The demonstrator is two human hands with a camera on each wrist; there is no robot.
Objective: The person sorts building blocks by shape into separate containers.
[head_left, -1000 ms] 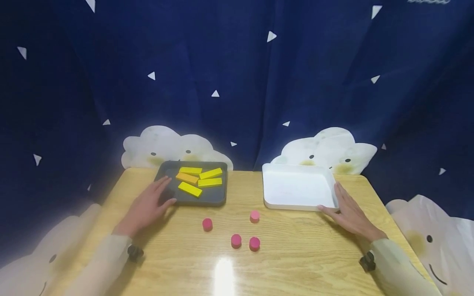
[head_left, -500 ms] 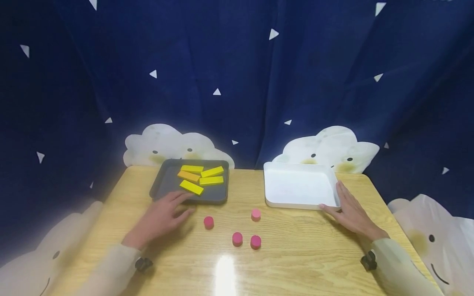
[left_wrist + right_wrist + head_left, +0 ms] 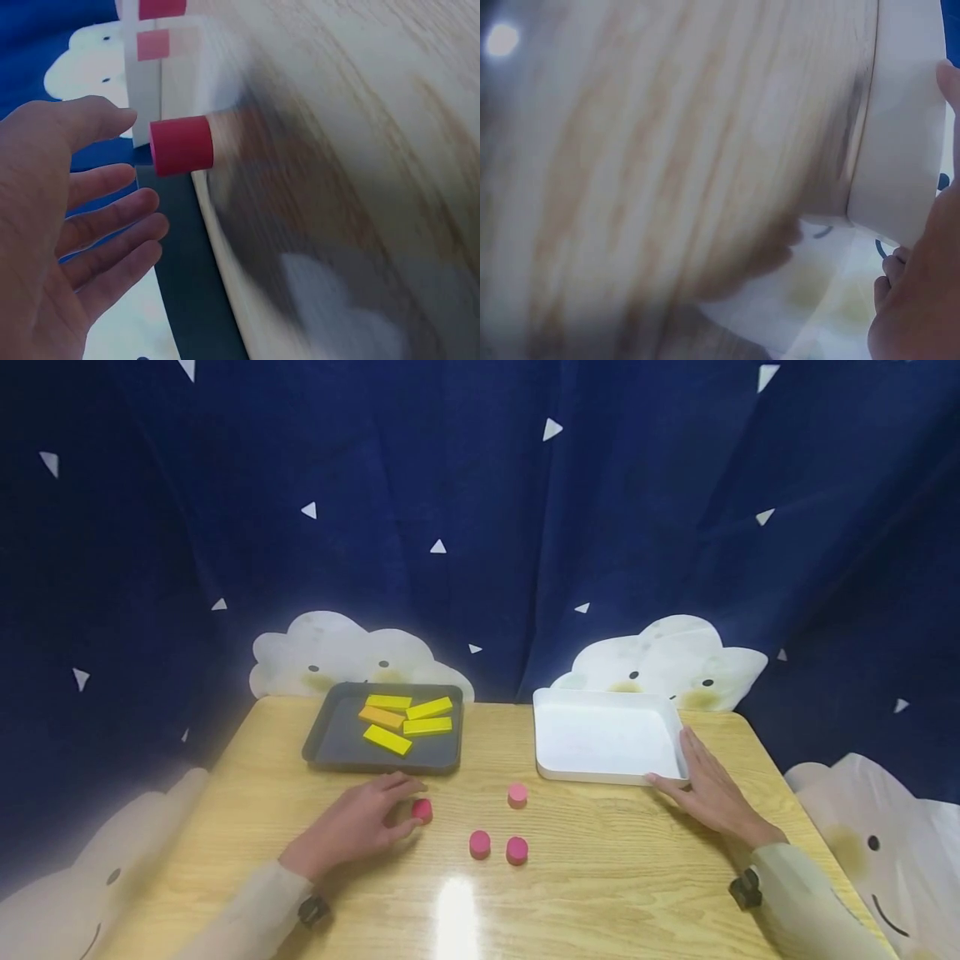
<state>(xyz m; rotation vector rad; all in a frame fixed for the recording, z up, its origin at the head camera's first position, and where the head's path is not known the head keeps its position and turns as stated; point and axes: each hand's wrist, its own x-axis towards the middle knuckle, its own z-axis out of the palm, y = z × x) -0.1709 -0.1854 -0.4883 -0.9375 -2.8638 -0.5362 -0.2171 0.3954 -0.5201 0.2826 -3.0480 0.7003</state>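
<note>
Several pink cylinders stand on the wooden table (image 3: 600, 877). My left hand (image 3: 390, 810) lies on the table with its fingers loosely cupped around the leftmost pink cylinder (image 3: 422, 810). In the left wrist view that cylinder (image 3: 181, 145) stands just off the thumb, and the left hand (image 3: 105, 180) is spread and grips nothing. Two more cylinders (image 3: 479, 843) (image 3: 516, 850) stand side by side, and another (image 3: 517, 793) stands behind them. My right hand (image 3: 693, 772) rests flat against the front right corner of the white tray (image 3: 607, 739), also seen in the right wrist view as the tray (image 3: 904, 135) beside the hand (image 3: 922, 300).
A dark tray (image 3: 333, 739) at the back left holds several yellow and orange flat blocks (image 3: 386, 739). A dark blue curtain with cloud figures (image 3: 345, 647) hangs close behind the table. Bare wood lies along the front edge.
My left hand has left the dark tray's front edge and slid right and nearer, up to the leftmost pink cylinder. The right hand has stayed at the white tray.
</note>
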